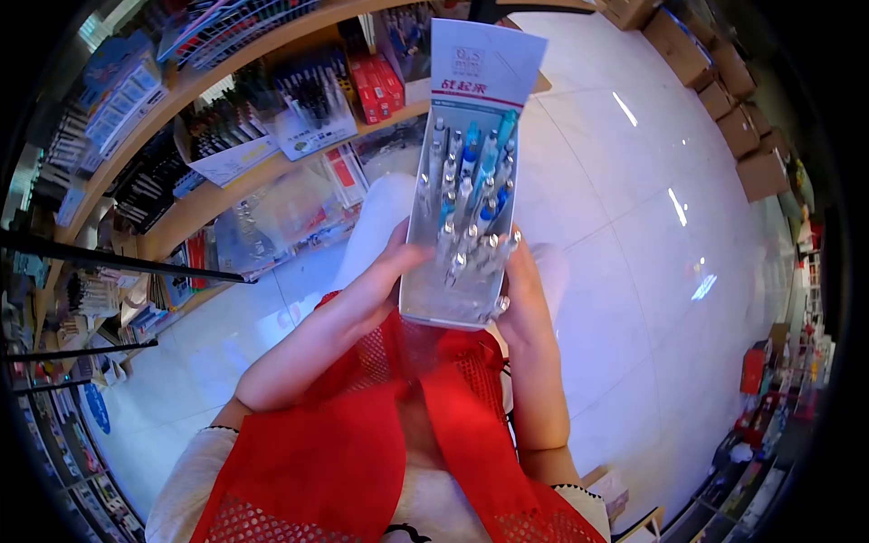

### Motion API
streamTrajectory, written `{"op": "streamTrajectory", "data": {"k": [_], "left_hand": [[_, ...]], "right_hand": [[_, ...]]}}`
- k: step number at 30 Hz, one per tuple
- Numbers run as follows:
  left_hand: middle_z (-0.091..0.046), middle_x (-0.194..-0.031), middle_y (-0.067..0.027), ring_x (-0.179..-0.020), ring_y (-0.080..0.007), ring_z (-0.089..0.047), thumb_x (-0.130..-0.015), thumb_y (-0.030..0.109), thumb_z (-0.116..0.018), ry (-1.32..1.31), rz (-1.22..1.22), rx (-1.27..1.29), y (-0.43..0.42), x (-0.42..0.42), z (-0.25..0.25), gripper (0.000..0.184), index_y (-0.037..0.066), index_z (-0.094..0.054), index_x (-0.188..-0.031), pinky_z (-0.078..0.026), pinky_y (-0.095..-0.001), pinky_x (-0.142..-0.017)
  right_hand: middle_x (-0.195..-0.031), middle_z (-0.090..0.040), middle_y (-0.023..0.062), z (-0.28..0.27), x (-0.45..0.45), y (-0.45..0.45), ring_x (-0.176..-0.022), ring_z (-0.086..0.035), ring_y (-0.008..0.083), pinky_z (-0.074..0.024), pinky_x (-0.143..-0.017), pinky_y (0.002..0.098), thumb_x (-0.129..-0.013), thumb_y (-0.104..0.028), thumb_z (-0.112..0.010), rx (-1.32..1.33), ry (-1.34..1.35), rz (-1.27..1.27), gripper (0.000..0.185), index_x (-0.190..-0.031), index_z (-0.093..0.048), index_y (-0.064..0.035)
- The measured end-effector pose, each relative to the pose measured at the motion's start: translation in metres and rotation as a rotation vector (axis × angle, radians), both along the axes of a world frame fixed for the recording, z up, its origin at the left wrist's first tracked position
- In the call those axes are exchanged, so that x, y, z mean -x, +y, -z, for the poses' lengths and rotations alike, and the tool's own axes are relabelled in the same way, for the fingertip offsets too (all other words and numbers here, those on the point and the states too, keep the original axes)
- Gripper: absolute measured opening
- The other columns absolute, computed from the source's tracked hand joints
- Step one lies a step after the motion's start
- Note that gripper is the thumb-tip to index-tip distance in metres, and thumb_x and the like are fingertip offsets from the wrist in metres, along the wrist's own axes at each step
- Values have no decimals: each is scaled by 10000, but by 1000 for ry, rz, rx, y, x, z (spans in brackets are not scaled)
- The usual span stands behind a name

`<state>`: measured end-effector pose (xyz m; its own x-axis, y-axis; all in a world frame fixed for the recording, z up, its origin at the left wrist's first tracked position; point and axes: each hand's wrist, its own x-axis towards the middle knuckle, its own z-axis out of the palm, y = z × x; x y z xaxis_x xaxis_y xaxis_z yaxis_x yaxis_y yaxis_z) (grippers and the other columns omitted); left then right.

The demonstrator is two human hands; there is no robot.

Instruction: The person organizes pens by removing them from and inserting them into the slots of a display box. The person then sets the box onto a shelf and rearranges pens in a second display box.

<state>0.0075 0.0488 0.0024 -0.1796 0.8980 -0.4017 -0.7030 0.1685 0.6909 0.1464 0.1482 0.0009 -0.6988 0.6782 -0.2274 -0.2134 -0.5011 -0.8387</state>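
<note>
A white pen display box [450, 312] with a raised printed back panel is held between my two hands in front of my body. Inside it stand several pens [466, 195] with clear, teal and blue barrels, mostly toward the far end. My left hand [409, 260] grips the box's left side, its fingertips partly hidden behind the wall. On the opposite side my right hand [520, 285] is closed against the wall, with most fingers out of sight. Near it, pen ends [501, 308] stick out past the box's right edge; whether the hand also grips these I cannot tell.
Wooden shelves [240, 185] on the left carry boxes of pens and red packs [376, 86]. Cardboard boxes [674, 45] line the far right. Shiny pale floor tiles [625, 226] lie between. Dark rods [127, 257] jut in from the left. More stocked shelves curve along the right edge.
</note>
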Motion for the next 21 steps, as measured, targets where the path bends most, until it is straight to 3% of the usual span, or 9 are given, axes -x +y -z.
{"op": "streamTrajectory", "data": {"k": [3,7,9,11,12,15,18,21], "left_hand": [[-432,-1303,-89,-1215,-206,-414,-845,138,-501,-97,-26,20,13,-7,2,550,56,-302,-1350,-327,-357,-1023],[-479,-1250,-87,-1176,-201,-453,-839,107,-486,-164,-41,74,27,-12,5,484,56,-360,-1303,-350,-358,-1005],[-491,-1236,-90,-1158,-202,-469,-835,92,-478,-193,-55,125,28,-13,9,477,51,-367,-1297,-364,-356,-994],[-507,-1216,-92,-1133,-202,-490,-835,87,-476,-189,-44,108,27,-14,14,464,43,-379,-1286,-378,-353,-981],[-515,-1206,-93,-1120,-201,-500,-835,85,-475,-187,-39,100,26,-15,16,457,40,-384,-1281,-385,-352,-975],[-524,-1196,-96,-1101,-202,-514,-834,90,-480,-192,-32,105,24,-19,23,451,36,-391,-1273,-397,-346,-964],[-520,-1202,-98,-1103,-200,-513,-835,100,-488,-259,-32,128,19,-20,27,449,39,-394,-1269,-400,-351,-959],[-522,-1198,-95,-1104,-202,-512,-835,111,-493,-317,-23,125,12,-23,28,450,42,-396,-1268,-399,-358,-959]], "right_hand": [[-1364,-352,166,7,-10,10,-1258,-351,230,-270,-1039,353,-906,-285,-509,-2,-42,28,609,-1380,-255,1],[-1431,-270,160,11,-20,13,-1350,-214,272,-214,-1073,352,-907,-225,-496,-397,-285,176,526,-1355,-308,-24],[-1329,-391,144,5,-25,10,-1246,-358,266,-283,-1024,353,-820,-117,-567,-724,-391,302,409,-1213,-475,-49],[-1242,-464,136,4,-32,12,-1148,-449,253,-337,-979,349,-758,-63,-607,-947,-346,329,362,-1115,-549,-53],[-1084,-536,118,-1,-31,11,-983,-514,234,-401,-881,336,-679,-31,-671,-943,-290,358,320,-990,-597,-32],[-949,-584,109,-11,-29,14,-896,-546,224,-431,-797,318,-674,-36,-699,-1108,-325,242,306,-964,-604,-11],[-816,-596,92,-13,-28,17,-799,-557,199,-437,-731,303,-668,-40,-714,-1083,-395,146,306,-949,-606,13],[-752,-592,77,-18,-31,20,-724,-550,175,-439,-697,290,-674,-19,-705,-821,-273,40,287,-938,-604,27]]}}
